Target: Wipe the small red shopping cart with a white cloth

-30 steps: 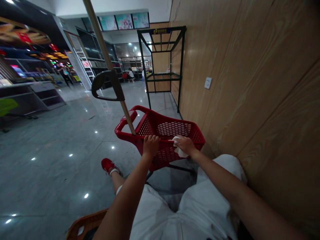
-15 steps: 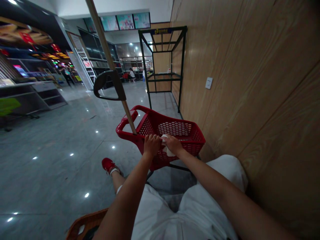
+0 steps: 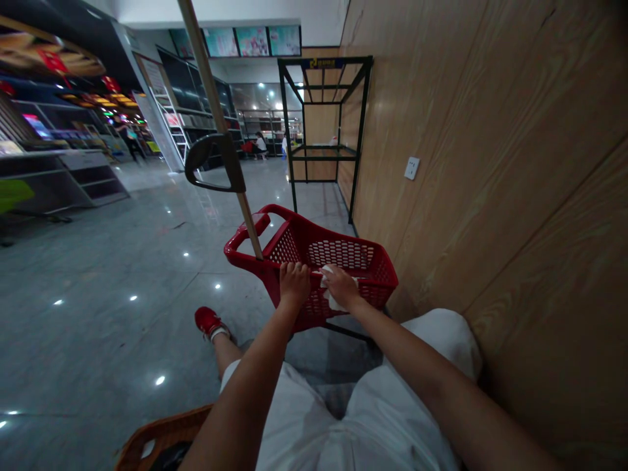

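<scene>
In front of my knees stands a small red plastic shopping cart (image 3: 287,248) with perforated basket walls. My left hand (image 3: 294,282) is wrapped over the near rim of its basket. Just to the right, my right hand (image 3: 339,285) presses a white cloth (image 3: 333,302) against the same rim, and part of the cloth hangs down the outer wall. A wooden pole (image 3: 210,82) with a dark loop handle (image 3: 216,163) rises from the cart's left end.
A wood-panelled wall (image 3: 471,144) runs close along the right. Beyond the cart stands a black metal rack (image 3: 321,157). An orange-brown basket (image 3: 142,441) sits at the lower left on the grey tiled floor (image 3: 98,327). People crouch and stand farther back.
My right hand has slid a little to the right along the rim with the cloth, widening the gap between my hands. The left hand keeps its grip on the rim.
</scene>
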Tool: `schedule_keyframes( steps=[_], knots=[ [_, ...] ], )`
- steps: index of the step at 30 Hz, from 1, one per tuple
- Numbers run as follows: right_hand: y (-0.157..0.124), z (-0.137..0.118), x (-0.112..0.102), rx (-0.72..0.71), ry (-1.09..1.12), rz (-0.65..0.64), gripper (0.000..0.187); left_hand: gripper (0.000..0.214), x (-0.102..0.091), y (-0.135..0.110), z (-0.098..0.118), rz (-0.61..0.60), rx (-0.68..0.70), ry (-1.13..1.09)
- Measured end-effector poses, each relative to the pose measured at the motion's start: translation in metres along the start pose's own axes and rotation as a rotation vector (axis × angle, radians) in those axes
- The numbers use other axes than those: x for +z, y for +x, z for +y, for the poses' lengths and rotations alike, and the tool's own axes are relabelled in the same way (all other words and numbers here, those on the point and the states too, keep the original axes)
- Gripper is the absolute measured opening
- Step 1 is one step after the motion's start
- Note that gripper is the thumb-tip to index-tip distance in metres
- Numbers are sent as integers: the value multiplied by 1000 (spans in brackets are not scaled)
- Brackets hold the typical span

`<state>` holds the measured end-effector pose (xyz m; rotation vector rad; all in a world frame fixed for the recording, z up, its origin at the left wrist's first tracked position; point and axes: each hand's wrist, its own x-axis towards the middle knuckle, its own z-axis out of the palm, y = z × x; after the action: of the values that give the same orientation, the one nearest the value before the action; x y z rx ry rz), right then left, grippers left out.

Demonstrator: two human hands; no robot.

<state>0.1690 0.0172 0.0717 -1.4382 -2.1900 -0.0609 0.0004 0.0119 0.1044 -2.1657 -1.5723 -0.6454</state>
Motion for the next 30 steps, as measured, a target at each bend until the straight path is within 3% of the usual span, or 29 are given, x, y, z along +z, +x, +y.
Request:
schedule_keyframes(
  steps=[2, 4, 6, 12, 14, 16, 19, 23, 26, 30],
  knots=[
    [12, -18, 6, -28, 23, 20, 37, 23, -2, -1, -3, -20, 19, 5],
    [13, -18, 5, -51, 25, -3, 35, 22, -4, -2, -9, -42, 43, 10],
    [1, 3, -1, -64, 9, -51, 32, 23, -6, -3, -16, -54, 62, 10],
    [-65, 99, -34, 47, -59, -80, 31, 25, -4, 1, -38, -35, 71, -23],
    [-75, 109, -37, 114, -77, -74, 31, 27, -1, 4, -45, -26, 68, -25],
    [-72, 101, -32, 147, -93, -53, 31, 28, 3, 7, -48, 0, 30, -22],
    [-51, 67, -13, 117, -98, 7, 32, 30, 12, 7, -34, 30, -47, -48],
    [-28, 30, 6, 46, -71, 33, 40, 39, 30, -4, 18, -41, 40, -113],
    [-34, 39, 0, -26, -15, -30, 44, 40, 42, -15, 47, -92, 57, -166],
    [-57, 78, -16, -98, 74, -86, 42, 39, 48, -19, 42, -109, 91, -231]
  ],
)
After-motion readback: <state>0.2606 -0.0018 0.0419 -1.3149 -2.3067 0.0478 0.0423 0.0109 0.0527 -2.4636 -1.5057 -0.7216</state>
